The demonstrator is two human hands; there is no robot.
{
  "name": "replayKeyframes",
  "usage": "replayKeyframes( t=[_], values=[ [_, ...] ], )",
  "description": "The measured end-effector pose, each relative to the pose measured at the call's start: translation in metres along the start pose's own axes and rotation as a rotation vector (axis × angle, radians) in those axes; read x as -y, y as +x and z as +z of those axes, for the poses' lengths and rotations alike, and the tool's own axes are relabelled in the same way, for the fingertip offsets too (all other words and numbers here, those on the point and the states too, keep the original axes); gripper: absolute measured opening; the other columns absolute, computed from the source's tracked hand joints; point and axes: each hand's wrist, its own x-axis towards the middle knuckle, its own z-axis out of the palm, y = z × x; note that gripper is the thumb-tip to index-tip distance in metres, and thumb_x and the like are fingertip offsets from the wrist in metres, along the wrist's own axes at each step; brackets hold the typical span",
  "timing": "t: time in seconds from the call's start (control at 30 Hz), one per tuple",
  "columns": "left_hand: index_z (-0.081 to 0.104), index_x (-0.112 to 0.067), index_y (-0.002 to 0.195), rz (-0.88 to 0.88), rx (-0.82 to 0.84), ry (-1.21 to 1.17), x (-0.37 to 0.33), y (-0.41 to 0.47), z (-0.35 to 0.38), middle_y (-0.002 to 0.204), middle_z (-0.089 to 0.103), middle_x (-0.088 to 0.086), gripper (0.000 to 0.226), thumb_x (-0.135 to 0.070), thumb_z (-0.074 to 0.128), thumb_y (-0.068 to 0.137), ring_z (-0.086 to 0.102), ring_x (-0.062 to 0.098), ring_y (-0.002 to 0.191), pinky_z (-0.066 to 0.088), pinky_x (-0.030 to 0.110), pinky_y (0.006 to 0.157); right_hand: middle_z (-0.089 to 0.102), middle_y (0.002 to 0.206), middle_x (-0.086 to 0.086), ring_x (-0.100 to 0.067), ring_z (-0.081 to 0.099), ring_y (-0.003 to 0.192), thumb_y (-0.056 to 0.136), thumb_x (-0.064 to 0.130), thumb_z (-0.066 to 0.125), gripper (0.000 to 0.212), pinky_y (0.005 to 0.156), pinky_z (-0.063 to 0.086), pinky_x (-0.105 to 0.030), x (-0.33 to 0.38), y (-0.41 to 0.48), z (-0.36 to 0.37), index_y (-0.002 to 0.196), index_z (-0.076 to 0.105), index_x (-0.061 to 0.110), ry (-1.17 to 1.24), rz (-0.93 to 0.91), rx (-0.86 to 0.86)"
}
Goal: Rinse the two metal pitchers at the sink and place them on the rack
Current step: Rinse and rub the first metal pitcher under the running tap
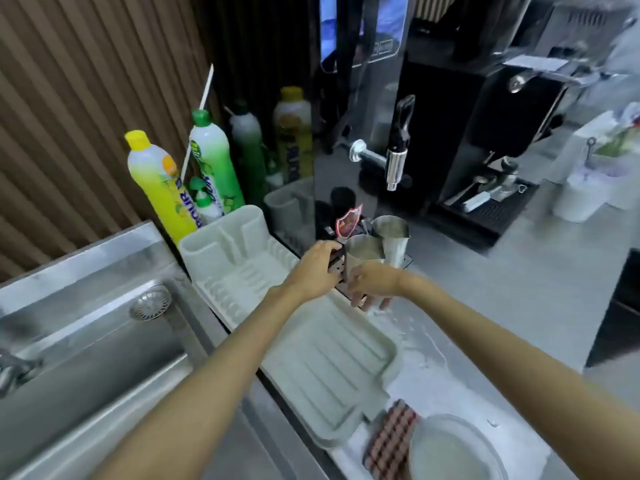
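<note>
Two metal pitchers stand side by side under the tap of a steel water dispenser [356, 140]: the near pitcher [363, 252] and the far pitcher [394, 237]. My right hand [375, 284] wraps around the lower part of the near pitcher, fingers pointing down. My left hand [317, 268] is curled on a dark perforated piece [337, 265] right beside that pitcher; whether it is a handle or a drip grille is unclear. The white dish rack [239, 258] and its ribbed drain tray [329, 365] lie just left of and below my hands. The steel sink [86, 344] is at the left.
Dish soap bottles [162, 188] stand behind the rack against a ribbed wall. A black coffee machine [491, 150] is at the back right. A checkered cloth [391, 441] and a round lid or plate [453, 452] sit near the front edge. The counter by the tray is wet.
</note>
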Motion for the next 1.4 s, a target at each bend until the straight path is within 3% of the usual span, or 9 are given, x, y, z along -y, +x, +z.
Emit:
replayKeyframes(
  t=[0.2, 0.4, 0.53, 0.7, 0.8, 0.9, 1.1, 1.27, 1.4],
  values=[
    [0.005, -0.008, 0.151, -0.039, 0.181, 0.153, 0.008, 0.039, 0.030, 0.161, 0.007, 0.008, 0.085, 0.006, 0.048, 0.079, 0.006, 0.023, 0.149, 0.014, 0.037, 0.121, 0.056, 0.112, -0.005, -0.025, 0.056, 0.106, 0.090, 0.024, 0.047, 0.031, 0.079, 0.051, -0.039, -0.034, 0.004, 0.004, 0.115, 0.056, 0.009, 0.190, 0.000, -0.146],
    [0.053, -0.010, 0.126, -0.113, -0.150, 0.232, 0.002, 0.030, 0.027, 0.121, 0.053, 0.011, 0.049, -0.002, 0.053, 0.077, 0.046, 0.029, 0.118, 0.042, 0.035, 0.097, 0.064, 0.112, -0.008, -0.011, 0.058, 0.082, 0.091, 0.022, 0.046, 0.030, 0.065, 0.049, -0.028, -0.047, 0.011, 0.007, 0.113, 0.061, 0.008, 0.564, 0.050, -0.266],
    [0.064, -0.015, 0.100, -0.431, -0.068, -0.433, -0.004, 0.005, 0.016, 0.097, 0.067, 0.006, 0.025, -0.001, 0.054, 0.080, 0.063, 0.021, 0.088, 0.051, 0.031, 0.087, 0.062, 0.112, -0.005, -0.024, 0.057, 0.108, 0.090, 0.049, 0.042, 0.047, 0.088, 0.051, -0.044, -0.043, 0.009, 0.006, 0.103, 0.065, 0.010, 0.680, 0.087, -0.201],
    [0.062, -0.003, 0.095, -0.550, 0.033, -1.095, -0.018, -0.021, 0.027, 0.089, 0.066, 0.014, 0.023, 0.008, 0.044, 0.087, 0.066, 0.022, 0.084, 0.056, 0.025, 0.077, 0.064, 0.110, -0.006, -0.022, 0.055, 0.100, 0.084, 0.046, 0.055, 0.043, 0.082, 0.045, -0.043, -0.031, 0.013, 0.020, 0.106, 0.064, 0.010, 0.742, 0.092, -0.225],
    [0.056, -0.006, 0.113, -0.589, -0.112, -0.913, -0.014, -0.021, 0.035, 0.103, 0.065, 0.012, 0.030, 0.001, 0.053, 0.084, 0.064, 0.024, 0.097, 0.053, 0.032, 0.090, 0.059, 0.093, -0.007, -0.023, 0.050, 0.087, 0.085, 0.024, 0.055, 0.015, 0.078, 0.043, -0.038, -0.034, 0.021, 0.025, 0.078, 0.063, 0.013, 0.801, 0.101, -0.384],
    [0.049, -0.015, 0.130, -0.528, -0.132, -0.674, -0.007, -0.019, 0.030, 0.116, 0.054, 0.000, 0.049, -0.006, 0.057, 0.082, 0.052, 0.015, 0.100, 0.045, 0.023, 0.078, 0.059, 0.079, -0.005, -0.020, 0.050, 0.082, 0.082, 0.019, 0.059, 0.024, 0.090, 0.049, -0.035, -0.045, 0.022, 0.022, 0.058, 0.062, 0.018, 0.793, 0.030, -0.439],
    [0.044, -0.016, 0.134, -0.338, -0.012, -0.705, 0.005, -0.042, 0.008, 0.128, 0.057, 0.004, 0.073, -0.010, 0.077, 0.069, 0.051, 0.016, 0.121, 0.040, 0.027, 0.098, 0.064, 0.084, -0.006, -0.016, 0.056, 0.078, 0.088, 0.021, 0.057, 0.020, 0.073, 0.052, -0.017, -0.028, -0.019, 0.003, 0.074, 0.067, 0.011, 0.605, -0.192, -0.185],
    [0.040, -0.020, 0.138, -0.299, -0.349, -0.650, 0.027, -0.096, -0.024, 0.123, 0.052, -0.007, 0.080, -0.011, 0.080, 0.068, 0.049, 0.013, 0.120, 0.041, 0.027, 0.099, 0.062, 0.080, -0.004, -0.020, 0.057, 0.080, 0.086, 0.018, 0.060, 0.017, 0.088, 0.052, -0.034, 0.037, -0.026, 0.017, 0.070, 0.059, 0.014, 0.536, -0.339, -0.079],
    [0.033, -0.014, 0.145, -0.407, -0.595, -0.740, 0.057, -0.158, -0.059, 0.132, 0.053, 0.003, 0.082, 0.002, 0.071, 0.075, 0.046, 0.009, 0.121, 0.044, 0.006, 0.082, 0.058, 0.081, -0.009, -0.018, 0.056, 0.080, 0.084, 0.019, 0.063, 0.026, 0.085, 0.052, -0.030, 0.110, -0.018, 0.062, 0.060, 0.054, 0.017, 0.470, -0.481, -0.002]
  ],
)
